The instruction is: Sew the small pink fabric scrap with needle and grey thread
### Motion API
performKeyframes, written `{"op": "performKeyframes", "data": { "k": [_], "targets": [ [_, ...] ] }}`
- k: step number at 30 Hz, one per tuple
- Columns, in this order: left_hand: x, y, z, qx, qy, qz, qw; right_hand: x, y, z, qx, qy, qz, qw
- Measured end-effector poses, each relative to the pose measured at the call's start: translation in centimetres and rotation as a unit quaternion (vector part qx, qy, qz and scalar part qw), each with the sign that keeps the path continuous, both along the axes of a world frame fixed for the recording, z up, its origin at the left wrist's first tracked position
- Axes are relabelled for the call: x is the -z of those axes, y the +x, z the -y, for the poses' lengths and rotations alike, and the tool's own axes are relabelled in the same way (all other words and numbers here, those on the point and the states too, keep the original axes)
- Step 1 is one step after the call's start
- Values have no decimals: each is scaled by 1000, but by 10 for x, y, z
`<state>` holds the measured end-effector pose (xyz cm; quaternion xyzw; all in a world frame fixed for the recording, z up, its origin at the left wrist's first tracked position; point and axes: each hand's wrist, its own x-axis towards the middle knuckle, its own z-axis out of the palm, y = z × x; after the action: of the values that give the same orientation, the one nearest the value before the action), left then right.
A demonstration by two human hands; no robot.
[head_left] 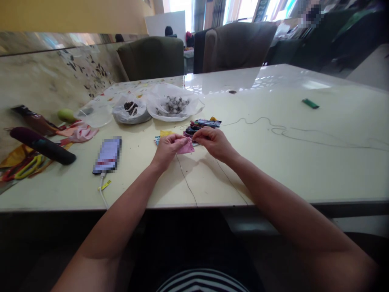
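Note:
Between thumb and fingers, my left hand [167,149] pinches a small piece of pink cloth [187,148]. My right hand [215,142] is closed in a pinch at the cloth's right edge; what lies between its fingertips is too small to make out. A dark thread [186,178] hangs from near the cloth to the table's front edge, and another thread [228,179] runs down below my right hand. Just beyond my hands is a pile of folded, patterned fabric pieces [202,125]. A yellow and blue scrap [165,133] shows partly behind my left hand.
On the white table [273,174] stand two plastic-lined bowls, one with dark pieces [130,115], one with grey-white tufts [174,107]. A phone [107,155] on a cable lies left, near cloths and a dark cylindrical object [42,145]. A green lighter [310,103] and long loose thread [322,144] lie right.

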<state>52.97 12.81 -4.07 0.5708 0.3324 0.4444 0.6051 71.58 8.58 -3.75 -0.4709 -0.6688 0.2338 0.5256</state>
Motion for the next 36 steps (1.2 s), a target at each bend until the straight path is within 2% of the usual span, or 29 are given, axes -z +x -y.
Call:
{"op": "performKeyframes", "data": {
  "k": [10,17,22,27,30,32,36],
  "targets": [
    [-1,-1,-2,50,-57,34,997,-2,4,0,-61,-60,-64,994],
    [-1,-1,-2,80,-66,49,993,-1,1,-1,-75,-91,-104,988],
    [4,0,-3,104,-52,38,992,2,-4,2,-82,-85,-103,988],
    [10,2,0,75,-21,34,996,6,-13,8,-11,-19,-8,1000],
    [15,6,1,76,-35,45,995,10,-18,10,18,35,67,997],
    [19,8,0,73,-40,46,995,12,-20,11,32,83,127,988],
    [25,12,-1,33,35,-21,999,15,-17,14,74,152,249,954]
  ]
}}
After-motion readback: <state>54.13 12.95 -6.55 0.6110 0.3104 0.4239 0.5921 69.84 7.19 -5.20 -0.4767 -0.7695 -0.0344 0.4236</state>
